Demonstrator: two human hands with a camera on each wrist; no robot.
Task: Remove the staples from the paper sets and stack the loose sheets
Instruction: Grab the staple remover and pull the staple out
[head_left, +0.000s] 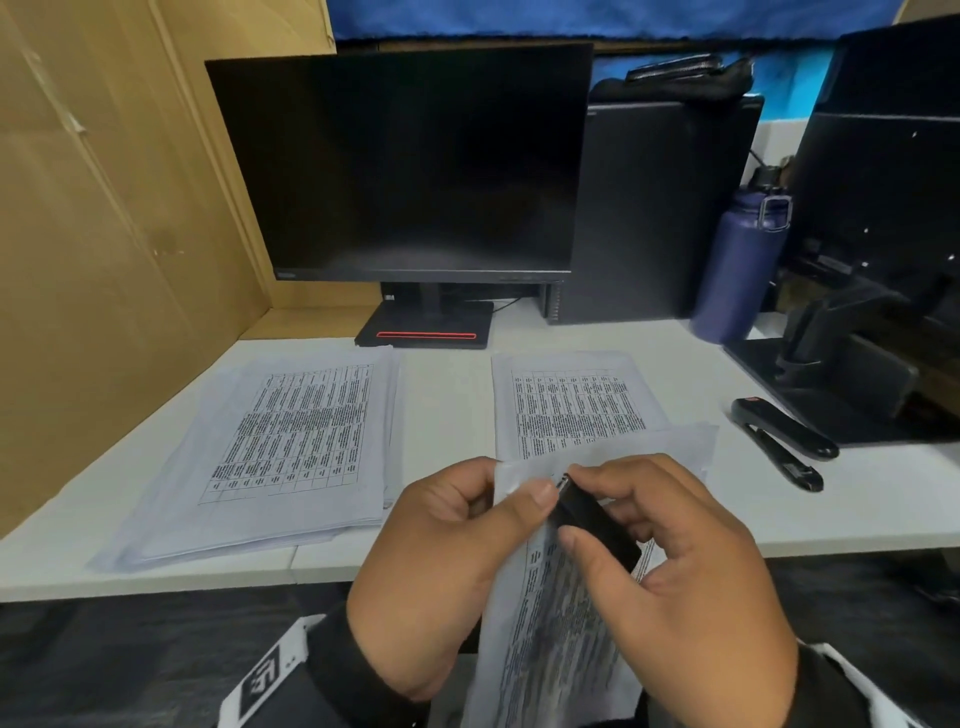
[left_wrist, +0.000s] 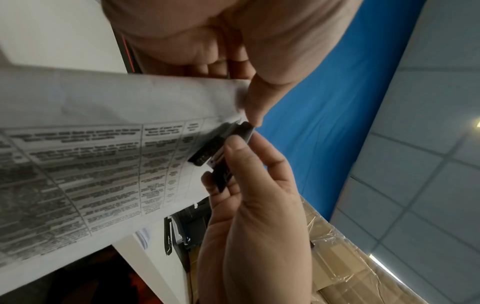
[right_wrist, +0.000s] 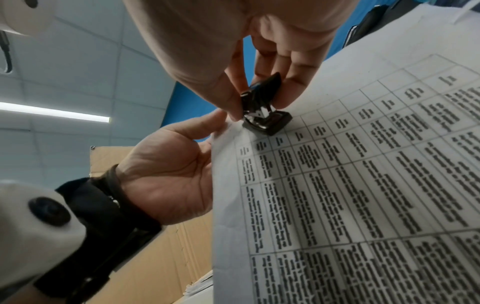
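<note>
Two hands meet over one stapled paper set (head_left: 550, 623), held up off the near edge of the desk (head_left: 447, 415), its printed table facing the person and its lower part hanging toward the lap. Thin and floppy, the set weighs next to nothing and will sag or crease wherever it is unsupported, so my judgement is that it wants holding right beside the stapled corner, where a pull would otherwise tear the sheets. The left hand (head_left: 447, 561) does just that: its thumb lies on the front of the top left corner with the fingers curled behind, pinching the paper. The right hand (head_left: 670, 561) is closed round a small black staple remover (head_left: 592, 525), thumb on one side and fingers on the other, with the metal claws set at that same corner, just beside the left thumb; the right wrist view shows the remover (right_wrist: 262, 109) pressed against the sheet. Whether the claws have caught the staple I cannot tell, as the staple itself is too small to make out. The remover is hard and rigid and looks easy to squeeze. Farther off, a thick stack of sheets (head_left: 280, 447) lies on the desk to the left and a thinner pile (head_left: 571, 400) to the right, well apart.
</note>
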